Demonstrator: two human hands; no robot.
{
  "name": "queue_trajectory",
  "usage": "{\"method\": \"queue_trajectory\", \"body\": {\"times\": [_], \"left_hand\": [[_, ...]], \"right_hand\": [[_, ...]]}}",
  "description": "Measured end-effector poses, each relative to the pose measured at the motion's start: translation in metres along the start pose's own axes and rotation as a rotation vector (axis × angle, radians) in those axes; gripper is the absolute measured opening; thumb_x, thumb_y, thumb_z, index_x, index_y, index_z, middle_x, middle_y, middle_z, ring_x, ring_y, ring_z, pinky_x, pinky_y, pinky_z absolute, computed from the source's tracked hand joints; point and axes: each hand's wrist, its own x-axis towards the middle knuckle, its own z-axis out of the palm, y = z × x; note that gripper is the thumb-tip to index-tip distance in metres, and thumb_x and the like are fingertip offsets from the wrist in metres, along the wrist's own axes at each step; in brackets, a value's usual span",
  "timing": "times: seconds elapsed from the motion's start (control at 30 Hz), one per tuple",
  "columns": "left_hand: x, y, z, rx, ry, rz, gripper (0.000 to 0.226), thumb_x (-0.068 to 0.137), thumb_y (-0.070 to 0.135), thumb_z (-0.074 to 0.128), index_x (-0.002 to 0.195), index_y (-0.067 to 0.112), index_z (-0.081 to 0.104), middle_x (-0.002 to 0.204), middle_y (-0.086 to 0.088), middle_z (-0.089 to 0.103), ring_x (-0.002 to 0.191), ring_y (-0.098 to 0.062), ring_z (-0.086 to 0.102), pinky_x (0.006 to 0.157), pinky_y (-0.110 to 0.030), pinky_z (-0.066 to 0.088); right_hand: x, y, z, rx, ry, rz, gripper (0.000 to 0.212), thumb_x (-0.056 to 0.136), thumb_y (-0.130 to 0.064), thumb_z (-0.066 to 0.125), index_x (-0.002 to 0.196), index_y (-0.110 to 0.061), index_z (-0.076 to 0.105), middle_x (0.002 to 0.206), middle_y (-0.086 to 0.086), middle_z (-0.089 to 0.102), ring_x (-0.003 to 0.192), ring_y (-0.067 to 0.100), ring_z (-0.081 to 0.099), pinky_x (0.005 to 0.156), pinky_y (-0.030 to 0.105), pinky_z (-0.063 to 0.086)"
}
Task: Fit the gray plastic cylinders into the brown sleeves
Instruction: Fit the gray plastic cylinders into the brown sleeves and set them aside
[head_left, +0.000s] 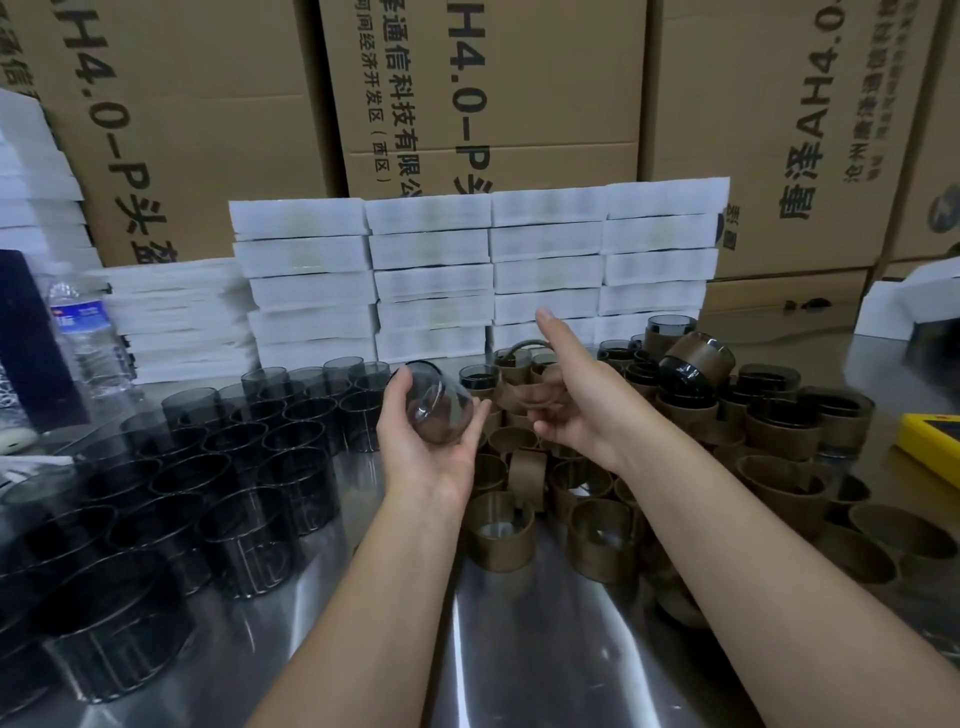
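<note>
Dozens of gray plastic cylinders (249, 467) stand open end up in rows on the left of the steel table (519, 649). A loose heap of empty sleeves (597, 535) lies on the right. Behind that heap, at the far right, are sleeved cylinders (696, 364) that look finished, so I judge the job well under way with plenty left.

The left hand (426, 457) is raised over the middle of the table, fingers and thumb curled round one gray cylinder (439, 410), tilted with its closed base towards the person. Just beside it, the right hand (576, 415) has its thumb straight up and its fingers curled round what looks like a brown sleeve (522, 397). That part is blurred, so the grip is not certain. Cylinder and sleeve are near each other but not yet joined.

This looks like the lining-up step. The next move calls for squaring the cylinder's end to the sleeve's mouth, then pushing it in straight.

White foam trays (431, 280) are stacked at the far side before cardboard cartons (488, 78), with a water bottle (83, 332) far left.
</note>
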Motion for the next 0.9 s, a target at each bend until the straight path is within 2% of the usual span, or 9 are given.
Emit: {"method": "queue_trajectory", "body": {"times": [0.07,0.13,0.23,0.4,0.53,0.6,0.7,0.77,0.9], "left_hand": [[-0.002,-0.001,0.001,0.051,-0.007,-0.009,0.018,0.087,0.029,0.067,0.090,0.012,0.061,0.072,-0.011,0.071,0.059,-0.026,0.072,0.074,-0.046,0.057],[-0.003,-0.001,0.002,0.103,-0.005,-0.032,0.022,0.087,0.031,0.067,0.094,0.012,0.060,0.083,-0.015,0.067,0.065,-0.031,0.073,0.070,-0.043,0.061],[-0.001,-0.002,0.001,0.205,-0.002,-0.039,0.022,0.087,0.034,0.067,0.095,0.015,0.061,0.094,-0.014,0.066,0.075,-0.033,0.073,0.062,-0.037,0.061],[-0.002,-0.005,0.001,0.298,0.015,0.007,0.035,0.085,0.043,0.068,0.109,0.019,0.062,0.113,-0.013,0.064,0.067,-0.023,0.074,0.058,-0.030,0.059],[-0.001,-0.009,0.002,0.376,0.017,0.067,0.035,0.084,0.048,0.067,0.107,0.022,0.063,0.118,-0.012,0.064,0.087,-0.025,0.073,0.062,-0.030,0.059],[-0.001,-0.010,0.000,0.412,-0.005,0.106,0.039,0.085,0.052,0.065,0.110,0.022,0.064,0.116,-0.011,0.067,0.090,-0.022,0.073,0.064,-0.031,0.060],[-0.003,-0.012,-0.001,0.473,-0.080,0.121,0.055,0.085,0.061,0.056,0.124,0.022,0.061,0.119,-0.007,0.067,0.096,-0.018,0.072,0.077,-0.036,0.060],[-0.004,-0.014,0.000,0.511,-0.115,0.120,0.055,0.086,0.064,0.052,0.124,0.024,0.058,0.121,-0.005,0.066,0.101,-0.018,0.070,0.086,-0.039,0.058],[-0.008,-0.017,0.003,0.537,-0.144,0.115,0.058,0.085,0.065,0.051,0.129,0.026,0.055,0.122,-0.003,0.064,0.104,-0.018,0.068,0.083,-0.037,0.058]], "right_hand": [[-0.003,-0.002,0.000,0.038,-0.026,0.004,0.051,0.068,-0.068,0.067,0.078,-0.019,0.057,0.059,0.002,0.068,0.055,0.014,0.061,0.046,0.022,0.048],[-0.005,-0.004,-0.001,0.042,-0.029,-0.014,0.048,0.070,-0.065,0.068,0.074,-0.019,0.056,0.051,-0.003,0.062,0.047,0.012,0.055,0.043,0.021,0.044],[-0.005,-0.004,-0.001,0.042,-0.020,-0.067,0.045,0.077,-0.059,0.067,0.084,-0.015,0.057,0.044,-0.008,0.057,0.041,0.008,0.046,0.039,0.020,0.037],[-0.008,-0.002,0.002,-0.051,-0.054,-0.128,0.056,0.076,-0.059,0.067,0.096,-0.007,0.064,0.070,0.005,0.062,0.043,0.008,0.046,0.038,0.019,0.034],[-0.009,-0.002,0.005,-0.074,-0.010,-0.209,0.042,0.081,-0.051,0.066,0.095,-0.013,0.057,0.069,0.002,0.060,0.043,0.008,0.048,0.038,0.018,0.036],[-0.010,-0.002,0.005,-0.052,0.025,-0.253,0.031,0.085,-0.045,0.065,0.094,-0.017,0.056,0.066,-0.003,0.062,0.041,0.007,0.047,0.038,0.018,0.036],[-0.012,-0.003,0.007,-0.036,0.054,-0.322,0.021,0.088,-0.036,0.063,0.094,-0.016,0.059,0.067,-0.002,0.062,0.038,0.003,0.048,0.037,0.016,0.035],[-0.013,-0.003,0.007,-0.070,0.082,-0.359,0.021,0.088,-0.033,0.063,0.099,-0.015,0.062,0.074,0.000,0.061,0.040,-0.003,0.049,0.038,0.013,0.036],[-0.012,-0.001,0.007,-0.119,0.090,-0.404,0.008,0.086,-0.030,0.066,0.087,-0.022,0.068,0.073,-0.005,0.061,0.041,-0.005,0.049,0.039,0.011,0.035]]}}
